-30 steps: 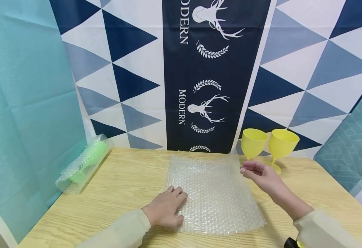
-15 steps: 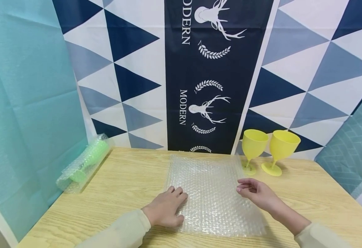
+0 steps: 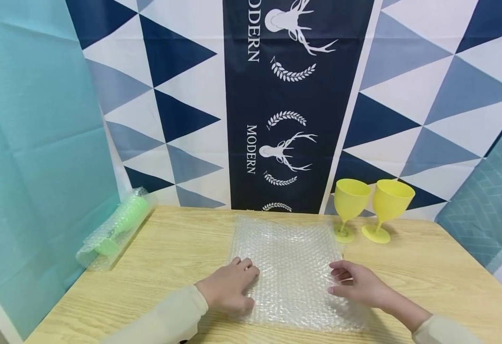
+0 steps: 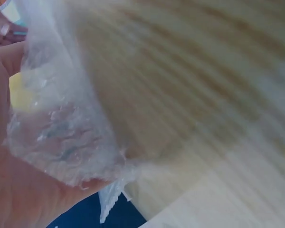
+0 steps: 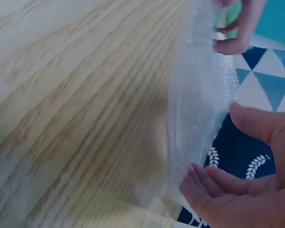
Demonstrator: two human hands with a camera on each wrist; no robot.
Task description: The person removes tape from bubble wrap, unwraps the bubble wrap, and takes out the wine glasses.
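A clear sheet of bubble wrap lies flat on the wooden table. My left hand rests on its left edge, fingers spread and slightly bent. In the left wrist view, part of the bubble wrap stands up against that hand. At the sheet's right edge is my right hand, its thumb apart from the loosely bent fingers. The right wrist view shows a gap between that thumb and the fingers, whose tips are at the wrap's edge; whether they touch it I cannot tell.
Two yellow goblets, one beside the other, stand upright at the back right. A green goblet rolled in bubble wrap lies at the back left. Behind the wooden table hangs a patterned cloth.
My right hand has come back toward me from near the yellow goblets, down along the wrap's right edge, and its thumb has parted from the fingers. My left hand has stayed put.
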